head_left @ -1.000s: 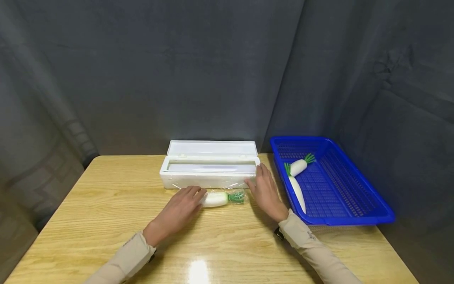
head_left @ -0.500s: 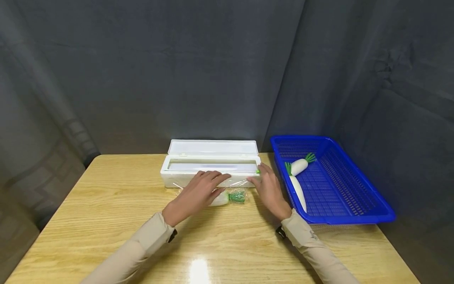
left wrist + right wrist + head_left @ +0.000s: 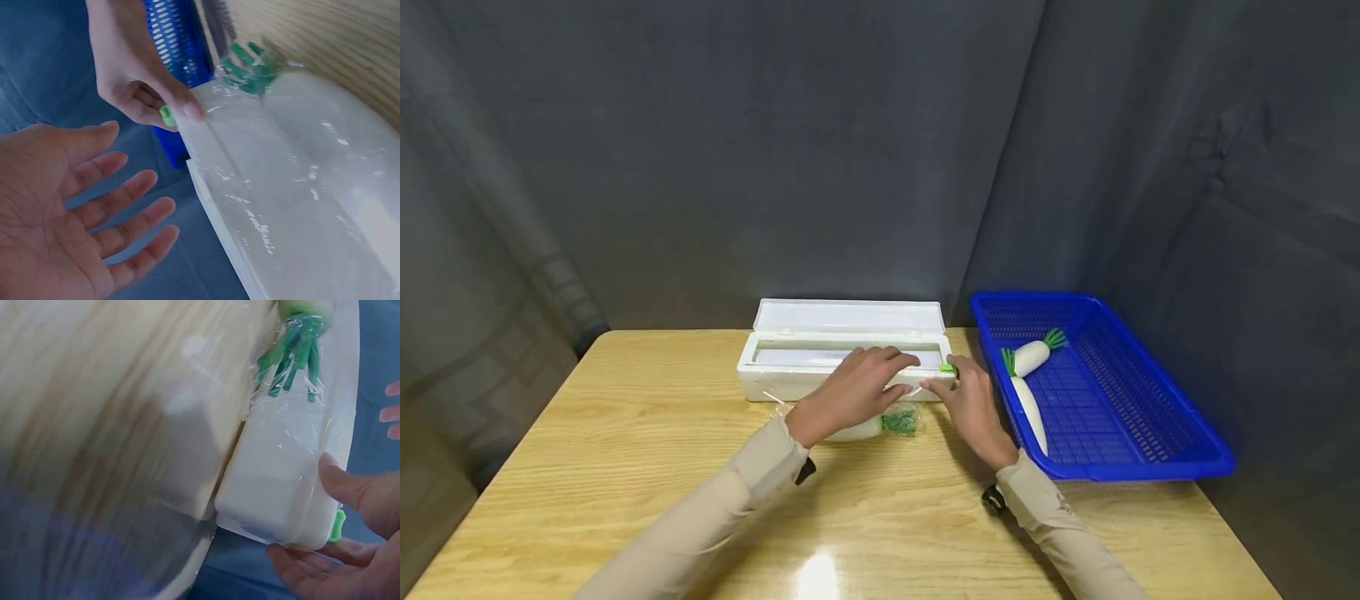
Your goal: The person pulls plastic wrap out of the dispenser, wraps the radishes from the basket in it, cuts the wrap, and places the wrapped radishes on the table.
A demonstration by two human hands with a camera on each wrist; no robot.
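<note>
- A person's left hand (image 3: 859,390) reaches over a white radish with green stems (image 3: 859,431), its fingers apart, slightly bent and holding nothing; the left wrist view shows the palm turned inward.
- The right hand (image 3: 972,408) grips the right end of a long, white rectangular box (image 3: 782,386), thumb on the front face and the other fingers curled round the end, beside a small bright-green tab (image 3: 947,367).
- The radish lies on the pale wood-grain bench (image 3: 587,467), just in front of the box, partly hidden by the left forearm in the head view.
- Clear, glossy plastic film (image 3: 250,215) covers the radish and stretches across the face of the box; the right thumb presses on it.
- The hinged white lid (image 3: 848,315) stands open at the back of the box.
- At the right of the bench, a blue perforated plastic basket (image 3: 1138,469) holds a short white radish (image 3: 1032,357) and a longer white radish (image 3: 1030,410), both green-topped.
- Dark grey fabric curtains (image 3: 775,167) hang behind.
</note>
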